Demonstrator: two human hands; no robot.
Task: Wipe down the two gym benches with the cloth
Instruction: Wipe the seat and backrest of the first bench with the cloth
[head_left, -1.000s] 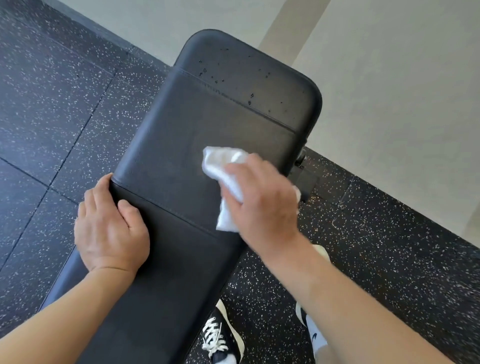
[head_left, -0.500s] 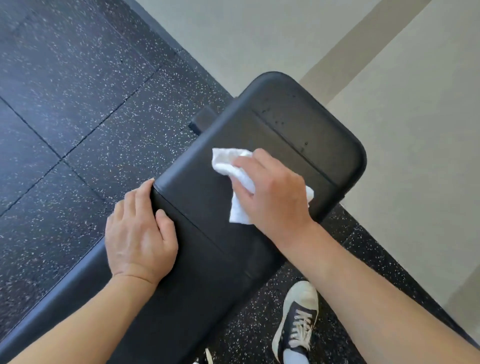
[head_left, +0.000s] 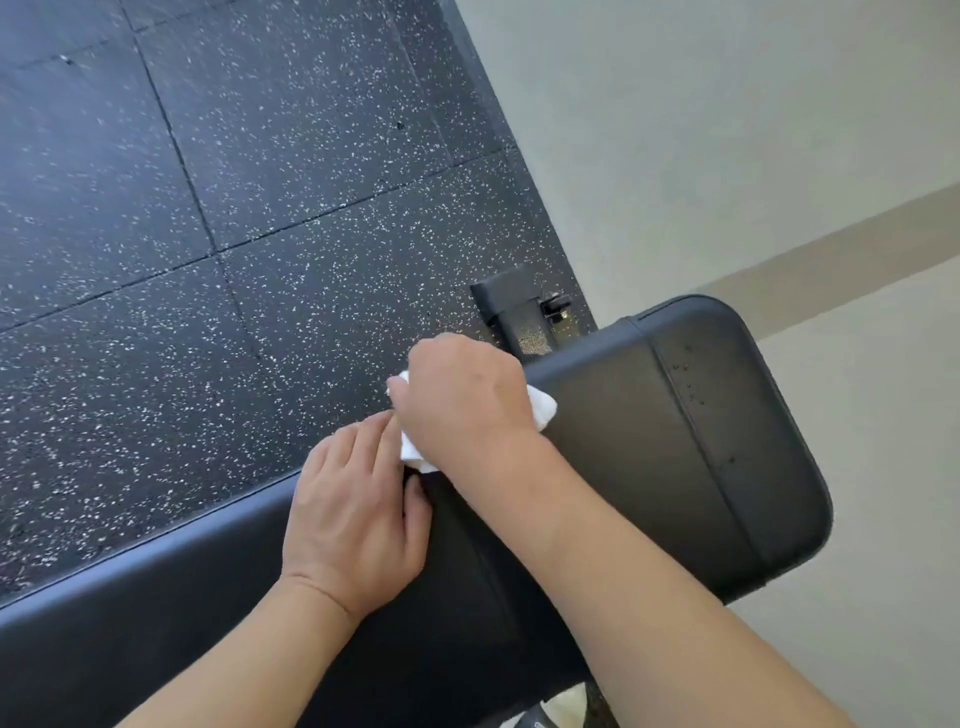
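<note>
Speckled rubber gym floor (head_left: 234, 208), black padded counter (head_left: 649, 467). Right hand (head_left: 462, 400) bunches the soft, light cloth (head_left: 543, 408); left hand (head_left: 353, 509) lies flat, fingers relaxed. Hold it wadded.

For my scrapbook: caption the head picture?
Right hand wipes bench edge with cloth; left hand rests beside.

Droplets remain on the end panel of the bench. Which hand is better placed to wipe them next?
Probably the right hand: it grips the cloth on the bench, nearer the droplets. The left hand only rests on the pad.
</note>
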